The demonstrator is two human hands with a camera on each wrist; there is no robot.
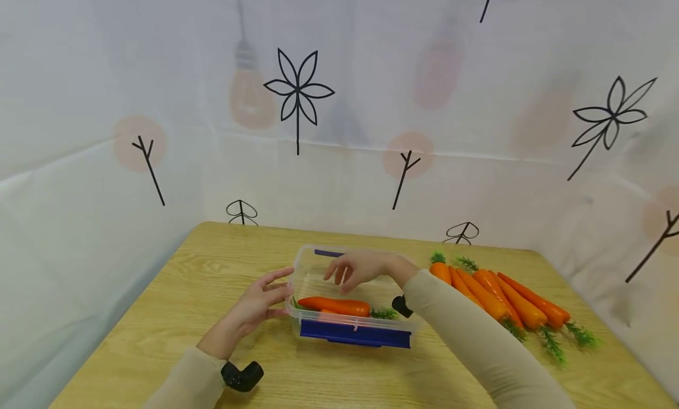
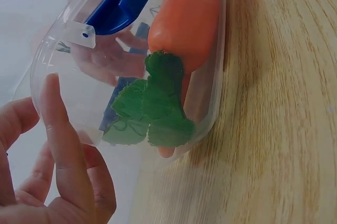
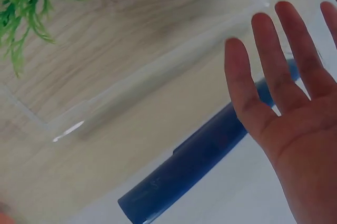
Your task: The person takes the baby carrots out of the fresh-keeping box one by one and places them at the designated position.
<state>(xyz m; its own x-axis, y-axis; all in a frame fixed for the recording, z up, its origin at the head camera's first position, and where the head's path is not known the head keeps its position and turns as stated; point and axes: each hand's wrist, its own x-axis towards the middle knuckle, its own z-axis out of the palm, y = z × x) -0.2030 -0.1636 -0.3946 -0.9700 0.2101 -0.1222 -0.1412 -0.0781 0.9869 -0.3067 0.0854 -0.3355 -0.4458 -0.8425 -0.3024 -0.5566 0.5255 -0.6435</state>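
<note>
A clear plastic box [image 1: 339,317] with blue clip flaps stands on the table. Along its near side lies an orange carrot [image 1: 339,306]; a bit of a second orange piece shows under it, and feathery green leaves [image 1: 384,313] lie at the right. Broad green leaves [image 2: 150,105] show through the wall in the left wrist view. My left hand [image 1: 257,300] rests at the box's left wall, its fingers spread and fairly straight. Over the inside of the box is my right hand [image 1: 363,269], fingers loosely extended with nothing in them.
Several orange carrots [image 1: 490,297] with green tops lie in a group on the table right of the box, close to the right forearm. A white patterned cloth [image 1: 350,179] hangs behind and beside the wooden table [image 1: 228,250].
</note>
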